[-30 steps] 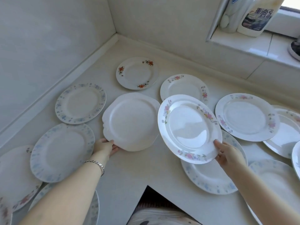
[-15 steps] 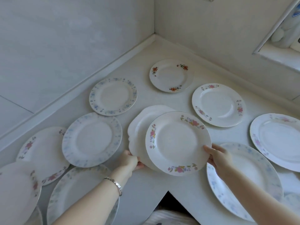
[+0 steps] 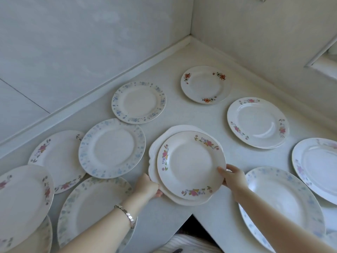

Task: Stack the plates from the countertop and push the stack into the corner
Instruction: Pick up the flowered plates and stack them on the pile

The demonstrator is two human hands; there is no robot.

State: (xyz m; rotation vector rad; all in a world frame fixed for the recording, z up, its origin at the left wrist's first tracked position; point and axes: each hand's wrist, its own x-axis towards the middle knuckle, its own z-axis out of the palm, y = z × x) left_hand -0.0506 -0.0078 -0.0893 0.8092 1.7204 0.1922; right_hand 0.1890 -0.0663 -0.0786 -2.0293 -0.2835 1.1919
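Note:
A pink-flowered plate (image 3: 189, 165) lies on top of a plain white scalloped plate (image 3: 155, 148) in the middle of the countertop (image 3: 215, 117). My right hand (image 3: 231, 177) pinches the flowered plate's right rim. My left hand (image 3: 147, 186), with a bracelet on the wrist, grips the scalloped plate's near-left edge. Several other plates lie flat around them: a blue-rimmed one (image 3: 112, 148), a second blue-rimmed one (image 3: 138, 102), a small red-flowered one (image 3: 205, 84) nearest the corner, and a pink-flowered one (image 3: 257, 122).
The wall corner (image 3: 190, 36) is at the back, with bare countertop in front of it. More plates (image 3: 25, 194) crowd the left edge, and others (image 3: 284, 203) the right. The counter's inner front corner (image 3: 191, 214) opens below my arms. A window ledge (image 3: 326, 64) is at the right.
My right hand has carried the flowered plate left and down onto the scalloped plate. My left hand has stayed on the scalloped plate's edge. The camera has turned left.

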